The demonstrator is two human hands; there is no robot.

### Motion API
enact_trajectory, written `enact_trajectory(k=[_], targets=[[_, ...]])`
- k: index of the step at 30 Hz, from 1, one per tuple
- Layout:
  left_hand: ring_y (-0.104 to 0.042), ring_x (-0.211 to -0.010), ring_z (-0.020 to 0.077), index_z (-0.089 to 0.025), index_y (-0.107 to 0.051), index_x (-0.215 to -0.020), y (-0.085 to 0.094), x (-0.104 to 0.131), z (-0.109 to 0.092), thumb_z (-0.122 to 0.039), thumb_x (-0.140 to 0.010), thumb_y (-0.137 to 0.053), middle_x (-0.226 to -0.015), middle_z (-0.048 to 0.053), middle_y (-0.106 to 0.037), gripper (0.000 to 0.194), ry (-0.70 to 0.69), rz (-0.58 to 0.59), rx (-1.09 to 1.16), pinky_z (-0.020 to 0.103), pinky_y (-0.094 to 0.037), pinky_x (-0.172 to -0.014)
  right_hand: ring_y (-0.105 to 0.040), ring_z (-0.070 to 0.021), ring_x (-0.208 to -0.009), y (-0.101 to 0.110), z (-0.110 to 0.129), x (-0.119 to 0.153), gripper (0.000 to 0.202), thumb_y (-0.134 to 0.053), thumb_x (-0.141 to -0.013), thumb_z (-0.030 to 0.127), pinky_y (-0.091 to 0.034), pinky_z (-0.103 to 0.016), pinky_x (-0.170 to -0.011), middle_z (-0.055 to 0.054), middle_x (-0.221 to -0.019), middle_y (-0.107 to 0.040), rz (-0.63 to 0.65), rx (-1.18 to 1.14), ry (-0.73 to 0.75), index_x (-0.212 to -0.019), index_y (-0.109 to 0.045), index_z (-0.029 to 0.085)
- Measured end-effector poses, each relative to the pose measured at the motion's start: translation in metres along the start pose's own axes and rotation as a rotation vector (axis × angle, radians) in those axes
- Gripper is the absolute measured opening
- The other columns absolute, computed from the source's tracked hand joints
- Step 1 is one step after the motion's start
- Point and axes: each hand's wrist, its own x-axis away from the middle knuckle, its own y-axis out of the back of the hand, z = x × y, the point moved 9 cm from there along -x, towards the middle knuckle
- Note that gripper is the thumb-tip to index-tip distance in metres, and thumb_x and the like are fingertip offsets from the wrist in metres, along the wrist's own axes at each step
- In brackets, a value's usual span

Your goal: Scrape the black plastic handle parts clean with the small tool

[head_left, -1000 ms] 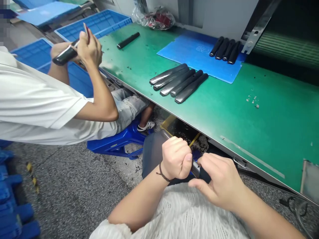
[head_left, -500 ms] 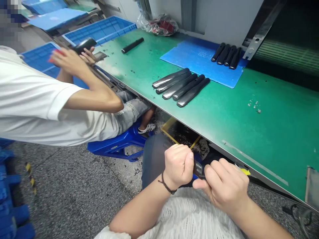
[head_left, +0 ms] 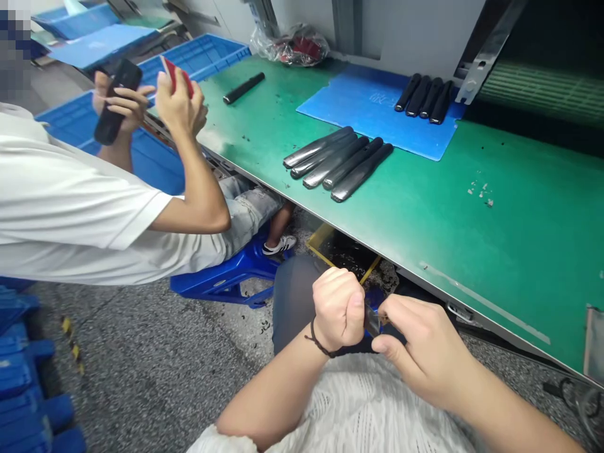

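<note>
My left hand (head_left: 337, 311) is wrapped in a fist round a black handle-like piece (head_left: 372, 321), held low over my lap. Only a short end of this piece shows past the fist. At that end is my right hand (head_left: 419, 346), thumb and forefinger curled in close. Something small and brownish shows between those fingertips, too small to name. On the green table (head_left: 533, 220) beyond, several glossy black handle-shaped pieces (head_left: 337, 160) lie side by side.
More black pieces lie on a blue sheet (head_left: 325, 110), and a single black rod (head_left: 244, 88) is farther left. To the left a co-worker in a white shirt (head_left: 85, 207) holds a dark piece (head_left: 117, 100) and a red object. A yellow-edged bin (head_left: 321, 239) is under the table.
My right hand has turned and opened slightly at the piece's end; a yellow tip beside it no longer shows. The co-worker has raised the dark piece upright and moved the red object right.
</note>
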Motion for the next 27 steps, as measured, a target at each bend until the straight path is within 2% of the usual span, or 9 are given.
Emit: enact_trajectory(k=[4, 9, 12, 15, 19, 21, 24, 27], targets=[[-0.042, -0.057, 0.0167, -0.022, -0.044, -0.073, 0.001, 0.000, -0.003, -0.023, -0.103, -0.036, -0.062, 0.001, -0.048, 0.032, -0.006, -0.022, -0.016, 0.037, -0.030, -0.063, -0.039, -0.0131, -0.064, 0.004, 0.008, -0.001, 0.058, -0.029, -0.111, 0.064, -0.022, -0.032, -0.062, 0.002, -0.070, -0.048, -0.049, 0.100, 0.066, -0.077, -0.046, 0.020], [-0.042, -0.056, 0.0171, -0.022, -0.044, -0.071, 0.001, 0.001, -0.003, -0.024, -0.104, -0.033, -0.060, 0.001, -0.048, 0.035, 0.031, -0.066, -0.065, 0.038, -0.031, -0.062, -0.034, -0.0143, -0.063, 0.014, 0.020, 0.004, 0.054, -0.037, -0.113, 0.053, -0.019, -0.034, -0.061, 0.001, -0.068, -0.044, -0.235, 0.248, 0.152, -0.072, -0.047, 0.020], [-0.043, -0.056, 0.0167, -0.022, -0.044, -0.071, -0.001, 0.002, 0.000, -0.024, -0.105, -0.033, -0.060, 0.001, -0.048, 0.035, 0.050, -0.085, -0.065, 0.038, -0.032, -0.062, -0.031, -0.0150, -0.064, 0.016, 0.026, 0.009, 0.047, -0.048, -0.111, 0.042, -0.017, -0.035, -0.061, 0.001, -0.066, -0.041, -0.315, 0.268, 0.219, -0.069, -0.046, 0.020], [-0.042, -0.056, 0.0166, -0.022, -0.043, -0.070, -0.002, 0.003, 0.003, -0.025, -0.105, -0.032, -0.060, 0.001, -0.047, 0.036, 0.068, -0.087, -0.064, 0.038, -0.032, -0.062, -0.030, -0.0148, -0.065, 0.016, 0.027, 0.012, 0.036, -0.055, -0.107, 0.028, -0.019, -0.034, -0.062, 0.001, -0.068, -0.040, -0.313, 0.155, 0.271, -0.073, -0.050, 0.020], [-0.042, -0.057, 0.0161, -0.022, -0.043, -0.070, -0.001, 0.004, 0.010, -0.024, -0.106, -0.033, -0.061, 0.001, -0.046, 0.037, 0.104, -0.075, -0.016, 0.037, -0.032, -0.063, -0.033, -0.0146, -0.067, 0.020, 0.021, 0.014, 0.013, -0.053, -0.102, 0.011, -0.023, -0.032, -0.062, 0.000, -0.073, -0.043, -0.265, 0.033, 0.270, -0.091, -0.058, 0.017], [-0.041, -0.057, 0.0156, -0.021, -0.044, -0.069, -0.003, 0.002, 0.012, -0.024, -0.106, -0.034, -0.061, 0.000, -0.046, 0.038, 0.119, -0.047, 0.004, 0.037, -0.031, -0.063, -0.038, -0.0155, -0.070, 0.022, 0.018, 0.014, 0.006, -0.056, -0.103, 0.018, -0.027, -0.032, -0.063, -0.002, -0.078, -0.049, -0.255, 0.082, 0.251, -0.102, -0.061, 0.015], [-0.040, -0.056, 0.0153, -0.021, -0.044, -0.067, -0.008, 0.000, 0.012, -0.024, -0.105, -0.037, -0.059, 0.000, -0.046, 0.039, 0.141, 0.036, -0.006, 0.037, -0.030, -0.062, -0.042, -0.0179, -0.073, 0.026, 0.019, 0.013, 0.036, -0.058, -0.106, 0.049, -0.028, -0.033, -0.063, -0.004, -0.081, -0.054, -0.279, 0.255, 0.247, -0.106, -0.063, 0.013], [-0.039, -0.055, 0.0150, -0.021, -0.042, -0.065, -0.013, -0.002, 0.008, -0.022, -0.104, -0.039, -0.058, 0.000, -0.045, 0.039, 0.150, 0.113, -0.027, 0.037, -0.029, -0.061, -0.038, -0.0185, -0.070, 0.027, 0.021, 0.009, 0.056, -0.046, -0.105, 0.068, -0.025, -0.035, -0.062, -0.003, -0.075, -0.050, -0.296, 0.376, 0.244, -0.090, -0.062, 0.016]])
